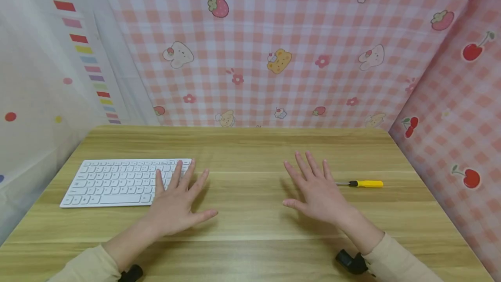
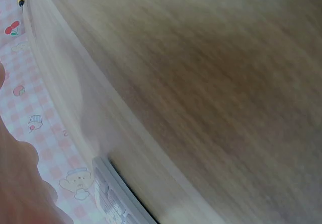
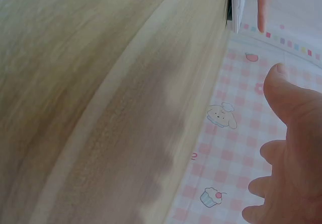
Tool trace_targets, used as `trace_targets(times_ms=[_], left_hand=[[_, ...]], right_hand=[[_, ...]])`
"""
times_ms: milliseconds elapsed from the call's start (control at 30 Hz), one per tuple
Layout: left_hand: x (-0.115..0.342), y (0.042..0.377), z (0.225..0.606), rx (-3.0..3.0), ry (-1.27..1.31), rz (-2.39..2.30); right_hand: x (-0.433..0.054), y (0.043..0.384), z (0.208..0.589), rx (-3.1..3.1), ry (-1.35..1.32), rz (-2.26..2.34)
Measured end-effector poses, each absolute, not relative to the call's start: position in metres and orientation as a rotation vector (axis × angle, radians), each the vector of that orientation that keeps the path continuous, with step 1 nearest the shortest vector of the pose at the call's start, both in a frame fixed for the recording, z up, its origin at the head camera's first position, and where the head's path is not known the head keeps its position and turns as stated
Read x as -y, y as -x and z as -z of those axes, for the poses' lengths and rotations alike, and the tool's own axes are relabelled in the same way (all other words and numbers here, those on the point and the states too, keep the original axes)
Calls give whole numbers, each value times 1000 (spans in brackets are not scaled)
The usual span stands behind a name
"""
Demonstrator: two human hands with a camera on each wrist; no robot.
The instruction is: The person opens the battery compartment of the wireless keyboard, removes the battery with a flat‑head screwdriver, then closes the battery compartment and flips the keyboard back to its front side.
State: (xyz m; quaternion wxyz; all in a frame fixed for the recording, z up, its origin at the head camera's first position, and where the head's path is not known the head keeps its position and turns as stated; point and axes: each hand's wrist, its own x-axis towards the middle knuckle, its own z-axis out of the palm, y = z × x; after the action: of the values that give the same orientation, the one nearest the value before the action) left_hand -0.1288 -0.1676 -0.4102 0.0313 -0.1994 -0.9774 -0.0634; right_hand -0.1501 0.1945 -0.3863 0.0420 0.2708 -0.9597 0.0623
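Note:
My left hand (image 1: pixel 175 206), fingers spread, hovers over the right end of a white keyboard (image 1: pixel 113 182) and the wood beside it. Nothing is in its grasp. My right hand (image 1: pixel 318 195) is also spread, palm down above the table, and holds nothing. Just to its right lies a screwdriver (image 1: pixel 365 183) with a yellow and black handle; part of its metal shaft is hidden behind the hand. In the right wrist view, the thumb (image 3: pixel 282 90) and several fingertips stand apart from the wood surface. The left wrist view catches only the edge of the left hand (image 2: pixel 22 183).
A wood-grain table (image 1: pixel 250 221) spans the area under both hands. Behind it hangs a pink checked cloth (image 1: pixel 250 86) with cartoon prints, and a similar cloth (image 1: pixel 450 142) with cherries borders the right side. A whitish curtain (image 1: pixel 35 99) is on the left.

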Motion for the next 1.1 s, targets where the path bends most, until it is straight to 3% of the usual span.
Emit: trace_targets(times_ms=[700,1100], left_hand=[[166,127,413,2971,651,228],[198,127,401,2896,435,464]], right_hand=[[-185,143,398,2914,-809,-257],[-147,146,407,2896,-828,-725]])
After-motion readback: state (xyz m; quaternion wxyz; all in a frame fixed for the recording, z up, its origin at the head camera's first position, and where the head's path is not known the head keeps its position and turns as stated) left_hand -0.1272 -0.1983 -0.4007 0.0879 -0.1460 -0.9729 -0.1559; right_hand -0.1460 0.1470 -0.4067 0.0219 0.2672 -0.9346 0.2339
